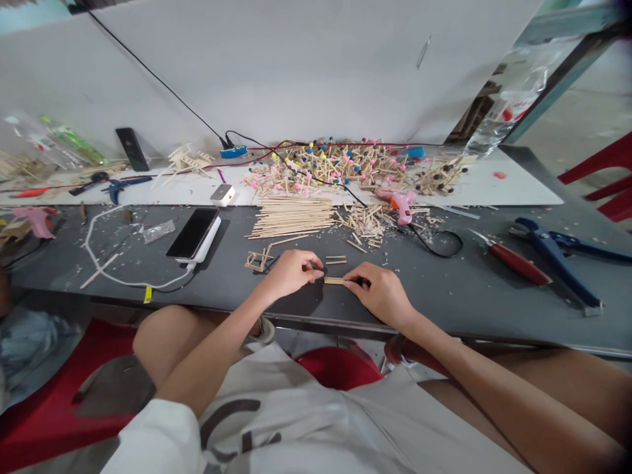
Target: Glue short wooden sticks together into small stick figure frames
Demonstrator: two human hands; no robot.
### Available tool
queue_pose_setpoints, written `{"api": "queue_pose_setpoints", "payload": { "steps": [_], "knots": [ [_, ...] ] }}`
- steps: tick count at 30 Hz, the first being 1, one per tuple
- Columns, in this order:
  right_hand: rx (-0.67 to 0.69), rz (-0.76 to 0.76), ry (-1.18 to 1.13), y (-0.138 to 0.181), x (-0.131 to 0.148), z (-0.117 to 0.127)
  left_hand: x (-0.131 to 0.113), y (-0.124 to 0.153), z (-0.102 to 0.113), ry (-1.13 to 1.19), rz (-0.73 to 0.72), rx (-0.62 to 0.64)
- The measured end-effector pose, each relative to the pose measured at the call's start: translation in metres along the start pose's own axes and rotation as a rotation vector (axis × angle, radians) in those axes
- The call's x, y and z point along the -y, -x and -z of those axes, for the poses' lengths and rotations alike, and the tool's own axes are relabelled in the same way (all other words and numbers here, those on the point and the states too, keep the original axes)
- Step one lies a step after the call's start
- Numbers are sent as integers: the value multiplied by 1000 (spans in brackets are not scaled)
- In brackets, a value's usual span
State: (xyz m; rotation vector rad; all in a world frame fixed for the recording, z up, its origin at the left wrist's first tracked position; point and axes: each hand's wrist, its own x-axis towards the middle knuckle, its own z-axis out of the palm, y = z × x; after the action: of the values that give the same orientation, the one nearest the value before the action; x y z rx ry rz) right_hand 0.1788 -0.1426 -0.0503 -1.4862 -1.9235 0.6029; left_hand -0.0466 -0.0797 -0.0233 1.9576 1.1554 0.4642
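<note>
Pale wood shows between the two hands: a short wooden piece (334, 281) lies low over the grey tabletop (232, 276), near its front edge, its right end hidden by the fingers of the right hand (378, 289). That hand's thumb and fingertips are clamped on the piece. The left hand (300, 270) has its thumb and forefinger close together just beside the other end; whether anything is pinched there I cannot tell. Two short sticks (336, 260) lie just beyond, and the left hand partly covers the area beside a small stick frame (257, 261). Behind are a stack of long sticks (291, 217) and a heap of offcuts (365, 222), partly overlapped by a pink glue gun (402, 203). Ball-tipped sticks (336, 164) overlap too thickly to count. Of the containers, a clear bottle (513, 108) with a red-and-white label stands at the right, its liquid level hard to make out; the contents of a green-tinted bottle (72, 139) and a clear plastic packet (158, 230) are unclear. Another pink glue gun (37, 222), far left, sits close to the picture's edge, and red chairs (602, 174) on the right are cut off.
</note>
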Motion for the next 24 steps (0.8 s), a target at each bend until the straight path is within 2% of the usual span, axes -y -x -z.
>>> {"api": "queue_pose_setpoints", "payload": {
  "steps": [4, 8, 19, 24],
  "knots": [
    [0, -8, 1, 0, 0, 0, -3, 2, 0, -166, -112, -26],
    [0, -15, 3, 0, 1, 0, -5, 0, -5, -236, -189, -44],
    [-10, -4, 6, 0, -1, -1, -6, -1, -8, -319, -259, -29],
    [-9, 7, 4, 0, -2, -1, -3, -2, -4, -336, -228, -120]
  ]
}}
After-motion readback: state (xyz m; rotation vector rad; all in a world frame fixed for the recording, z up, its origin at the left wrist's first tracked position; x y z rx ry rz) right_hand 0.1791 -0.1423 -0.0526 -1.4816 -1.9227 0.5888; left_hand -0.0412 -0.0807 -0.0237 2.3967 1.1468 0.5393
